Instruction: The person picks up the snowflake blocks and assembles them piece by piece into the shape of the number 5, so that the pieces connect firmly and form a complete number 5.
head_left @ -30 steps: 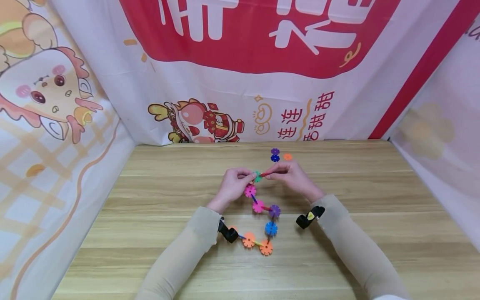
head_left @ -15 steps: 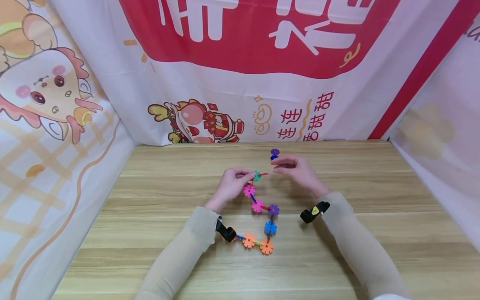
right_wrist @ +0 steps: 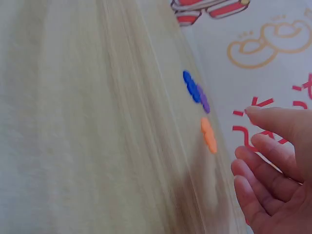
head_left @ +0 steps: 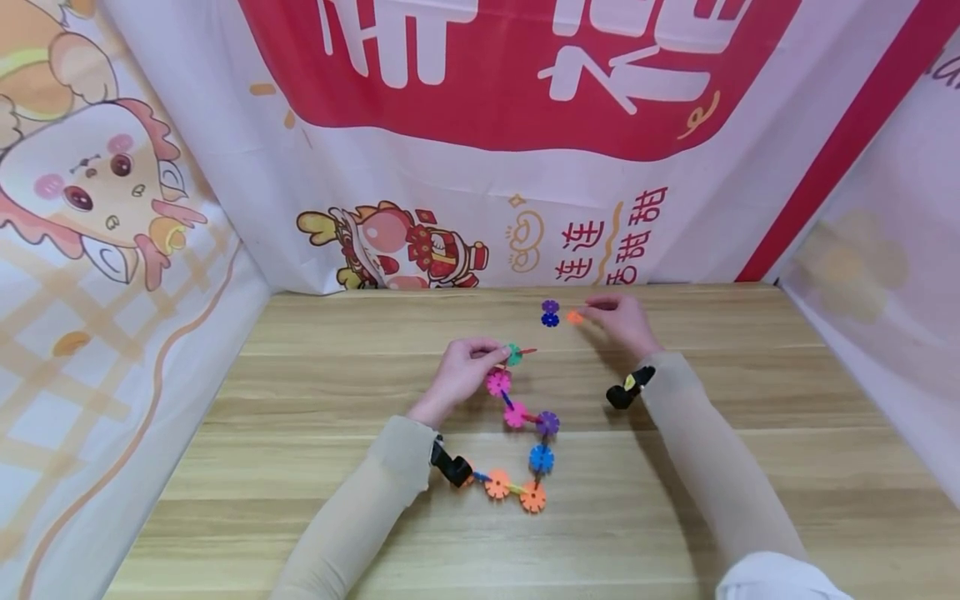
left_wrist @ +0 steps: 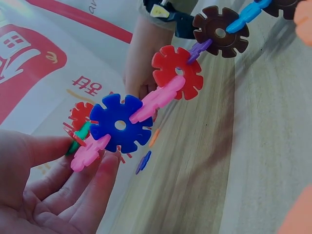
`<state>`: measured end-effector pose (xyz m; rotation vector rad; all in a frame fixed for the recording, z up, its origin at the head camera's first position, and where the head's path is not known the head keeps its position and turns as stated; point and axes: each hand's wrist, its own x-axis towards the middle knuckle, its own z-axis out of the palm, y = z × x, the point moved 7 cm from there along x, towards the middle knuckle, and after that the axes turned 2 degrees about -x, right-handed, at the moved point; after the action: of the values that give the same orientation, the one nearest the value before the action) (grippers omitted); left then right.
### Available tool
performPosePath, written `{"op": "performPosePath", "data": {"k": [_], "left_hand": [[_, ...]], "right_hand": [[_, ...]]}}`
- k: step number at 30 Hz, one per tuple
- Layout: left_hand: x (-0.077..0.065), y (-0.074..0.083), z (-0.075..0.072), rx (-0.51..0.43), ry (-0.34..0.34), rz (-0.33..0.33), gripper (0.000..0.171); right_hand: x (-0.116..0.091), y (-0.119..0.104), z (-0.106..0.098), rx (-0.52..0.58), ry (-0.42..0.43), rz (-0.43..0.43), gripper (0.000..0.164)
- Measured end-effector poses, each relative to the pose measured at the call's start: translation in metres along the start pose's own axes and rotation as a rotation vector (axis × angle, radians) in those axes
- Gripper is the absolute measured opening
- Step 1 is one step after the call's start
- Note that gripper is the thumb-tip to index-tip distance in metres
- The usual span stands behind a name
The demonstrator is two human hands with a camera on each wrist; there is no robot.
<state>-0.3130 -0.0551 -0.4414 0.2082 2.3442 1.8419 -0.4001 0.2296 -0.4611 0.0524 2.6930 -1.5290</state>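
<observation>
Left hand (head_left: 463,367) pinching chain of snowflake discs (head_left: 517,414) at its far end, mid-table | right hand (head_left: 621,321) fingers relaxed, holding nothing, reaching toward orange disc (head_left: 575,317) lying just left of its fingertips, near table's far edge.

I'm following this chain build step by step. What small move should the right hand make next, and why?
Probably close the fingers on the loose orange snowflake disc. The right hand is open right beside it, fingertips not yet gripping, while the left hand pinches the chain of colourful plastic discs at its green end disc, whose red connector stick sticks out bare.
</observation>
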Motion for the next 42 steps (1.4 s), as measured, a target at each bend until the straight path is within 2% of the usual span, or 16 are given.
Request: {"op": "performPosePath", "data": {"k": [9,20,31,37,42], "left_hand": [[-0.002,0.001,-0.001,0.014,0.005,-0.011,0.022],[-0.004,0.002,-0.001,0.005,-0.003,-0.018,0.022],[-0.003,-0.001,0.0,-0.021,-0.001,-0.024,0.024],[-0.005,0.003,0.0,-0.008,0.008,-0.022,0.023],[-0.003,-0.001,0.0,-0.018,0.019,-0.014,0.024]], "right_hand": [[0.012,0.005,0.009,-0.131,0.006,0.004,0.052],[0.013,-0.001,0.013,-0.231,0.041,0.014,0.036],[0.009,-0.005,0.018,-0.161,0.043,0.002,0.024],[0.002,-0.009,0.018,-0.057,0.014,-0.031,0.026],[-0.005,-0.008,0.016,-0.046,0.0,-0.029,0.027]]}}
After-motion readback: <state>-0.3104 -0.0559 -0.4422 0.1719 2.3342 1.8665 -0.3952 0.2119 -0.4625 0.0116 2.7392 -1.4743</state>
